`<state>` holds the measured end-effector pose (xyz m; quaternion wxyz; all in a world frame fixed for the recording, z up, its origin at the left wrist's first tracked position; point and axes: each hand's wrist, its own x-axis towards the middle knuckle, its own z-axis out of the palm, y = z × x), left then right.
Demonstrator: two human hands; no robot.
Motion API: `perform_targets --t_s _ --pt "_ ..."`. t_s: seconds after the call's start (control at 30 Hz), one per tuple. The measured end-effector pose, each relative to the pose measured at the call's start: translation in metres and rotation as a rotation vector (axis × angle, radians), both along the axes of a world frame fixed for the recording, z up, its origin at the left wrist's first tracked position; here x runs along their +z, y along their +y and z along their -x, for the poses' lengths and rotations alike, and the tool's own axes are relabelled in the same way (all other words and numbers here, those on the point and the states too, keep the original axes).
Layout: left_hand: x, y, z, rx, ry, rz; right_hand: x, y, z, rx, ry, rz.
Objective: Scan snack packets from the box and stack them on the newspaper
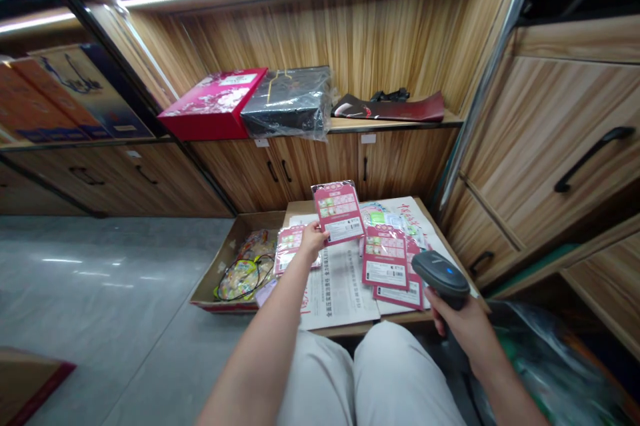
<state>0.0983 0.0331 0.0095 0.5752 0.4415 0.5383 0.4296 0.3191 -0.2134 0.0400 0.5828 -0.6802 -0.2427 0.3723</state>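
My left hand (315, 241) grips a flat pink packet (339, 211) by its lower left corner, raised above the newspaper (345, 296). The packet's printed side, with a white label and barcode, faces up. Around the handle of a dark grey barcode scanner (441, 276) my right hand (457, 319) is closed; a blue light shows on the scanner's top. Beside the scanner lie several overlapping pink packets (384, 254) of the same kind. Another stack of pink packets (290, 246) sits left of the newspaper, partly behind my left hand.
An open cardboard box (213, 289) with colourful bagged items stands at the left. Behind, a shelf carries a pink box (215, 96), a plastic-wrapped black box (287, 103) and a dark red flat piece (405, 109). Wooden cabinets (560, 119) rise at the right, above plastic-wrapped goods (550, 359).
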Motion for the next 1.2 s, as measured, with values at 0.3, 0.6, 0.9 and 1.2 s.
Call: perform_targets --t_s 0.3,0.6,0.9,1.2 --pt "-0.015 -0.014 -0.063 -0.115 -0.058 -0.204 0.003 0.010 -0.002 -0.006 0.037 -0.019" --pt "-0.010 -0.023 -0.078 -0.175 -0.028 -0.197 -0.009 0.012 -0.005 -0.022 -0.014 -0.013" --pt "-0.023 -0.019 -0.079 -0.105 0.003 -0.153 -0.006 0.011 -0.011 -0.070 -0.026 -0.022" --pt "-0.046 -0.015 -0.079 -0.036 0.130 0.112 -0.013 0.004 -0.023 -0.090 -0.009 -0.006"
